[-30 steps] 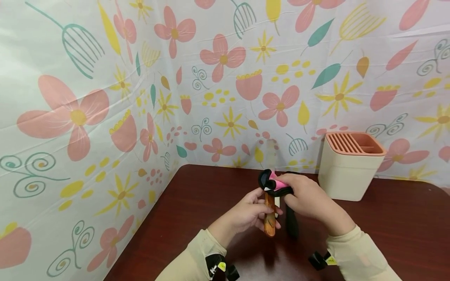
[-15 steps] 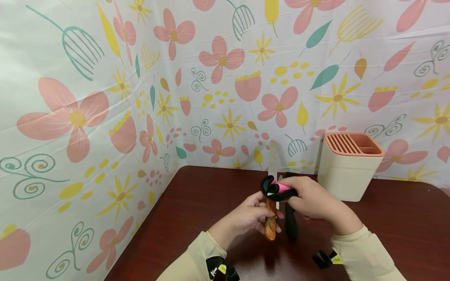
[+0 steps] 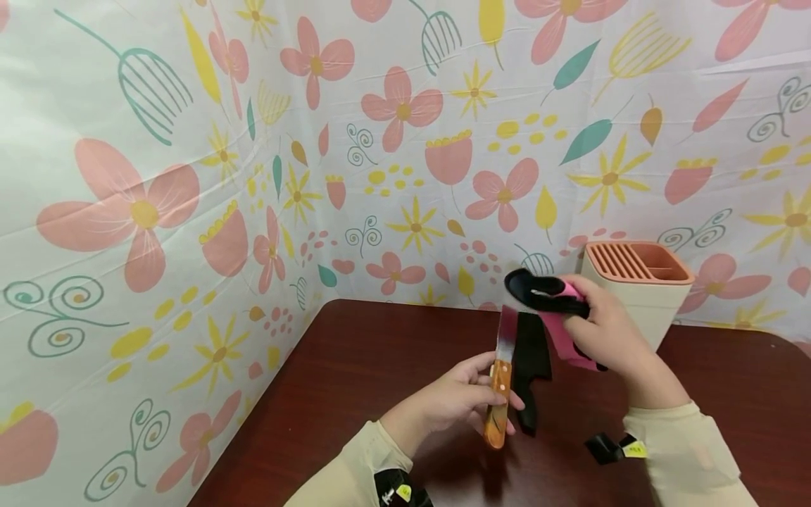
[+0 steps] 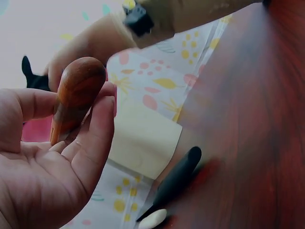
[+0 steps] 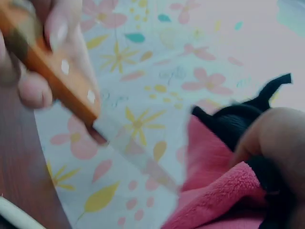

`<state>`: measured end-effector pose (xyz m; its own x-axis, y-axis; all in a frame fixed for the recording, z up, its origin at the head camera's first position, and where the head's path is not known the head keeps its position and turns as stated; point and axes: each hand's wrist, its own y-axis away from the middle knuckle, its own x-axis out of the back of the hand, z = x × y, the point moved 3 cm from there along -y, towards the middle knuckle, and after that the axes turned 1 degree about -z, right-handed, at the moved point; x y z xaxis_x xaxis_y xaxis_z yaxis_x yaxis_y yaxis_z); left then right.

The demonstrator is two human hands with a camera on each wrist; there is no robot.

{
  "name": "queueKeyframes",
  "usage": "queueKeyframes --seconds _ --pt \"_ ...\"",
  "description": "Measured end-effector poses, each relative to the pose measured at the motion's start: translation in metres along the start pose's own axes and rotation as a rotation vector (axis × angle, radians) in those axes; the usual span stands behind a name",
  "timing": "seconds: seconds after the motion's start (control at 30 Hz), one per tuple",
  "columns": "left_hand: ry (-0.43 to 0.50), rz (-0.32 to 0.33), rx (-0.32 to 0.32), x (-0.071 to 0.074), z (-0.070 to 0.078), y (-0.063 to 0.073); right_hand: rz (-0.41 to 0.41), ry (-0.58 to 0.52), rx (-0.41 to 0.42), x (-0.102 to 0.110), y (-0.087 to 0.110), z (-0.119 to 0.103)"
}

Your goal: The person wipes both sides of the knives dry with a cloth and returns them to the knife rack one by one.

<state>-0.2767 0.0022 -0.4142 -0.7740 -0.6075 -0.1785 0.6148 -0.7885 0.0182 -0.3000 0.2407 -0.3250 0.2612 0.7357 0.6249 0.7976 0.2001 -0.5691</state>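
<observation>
My left hand (image 3: 453,398) holds a knife by its orange-brown wooden handle (image 3: 497,415), with the blade (image 3: 507,329) pointing up and away. In the left wrist view the rounded butt of the handle (image 4: 81,86) sits between thumb and fingers. My right hand (image 3: 611,327) grips a fuzzy pink cloth (image 3: 560,338) with black trim, raised to the right of the blade. The head view shows the cloth apart from the blade. In the right wrist view the blade's far end overlaps the pink cloth (image 5: 209,148).
A black knife (image 3: 531,359) lies on the dark red-brown table (image 3: 355,366) just beyond my left hand. A cream knife block (image 3: 652,303) with an orange slotted top stands at the back right. A white rounded end (image 4: 153,218) shows beside the black handle. Flowered fabric hangs behind.
My right hand and the cloth have come off the knife, moving right and up. The blade and the black knife are now uncovered. My left hand keeps its hold, shifted slightly right.
</observation>
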Motion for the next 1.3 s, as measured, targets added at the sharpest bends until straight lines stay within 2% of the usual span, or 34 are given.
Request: queueKeyframes --seconds 0.1,0.17,0.23,0.33,0.47,0.67,0.87,1.13,1.3 --pt "-0.032 -0.026 0.017 -0.006 0.000 0.002 0.081 0.033 -0.095 -0.002 -0.003 0.014" --pt "-0.052 -0.049 0.026 -0.009 0.001 0.002 0.135 0.053 -0.129 -0.007 -0.005 0.022" --pt "-0.062 -0.068 0.034 -0.012 0.001 0.003 0.180 0.068 -0.111 -0.014 -0.007 0.028" --pt "-0.063 -0.084 0.043 -0.013 0.001 0.002 0.207 0.101 -0.031 -0.027 -0.010 0.033" --pt "-0.064 -0.084 0.055 -0.012 0.000 0.002 0.160 0.132 0.058 -0.039 -0.011 0.034" --pt "-0.066 -0.104 0.076 -0.009 -0.001 0.003 0.071 0.164 0.006 -0.043 -0.008 0.031" --pt "-0.069 -0.107 0.057 -0.006 -0.001 0.002 -0.021 0.167 -0.050 -0.044 -0.007 0.026" --pt "-0.064 -0.064 0.020 0.002 0.000 0.000 -0.050 0.164 -0.008 -0.051 -0.005 0.013" --pt "-0.056 -0.040 0.017 0.007 0.001 0.000 -0.116 0.161 -0.011 -0.053 -0.004 0.003"
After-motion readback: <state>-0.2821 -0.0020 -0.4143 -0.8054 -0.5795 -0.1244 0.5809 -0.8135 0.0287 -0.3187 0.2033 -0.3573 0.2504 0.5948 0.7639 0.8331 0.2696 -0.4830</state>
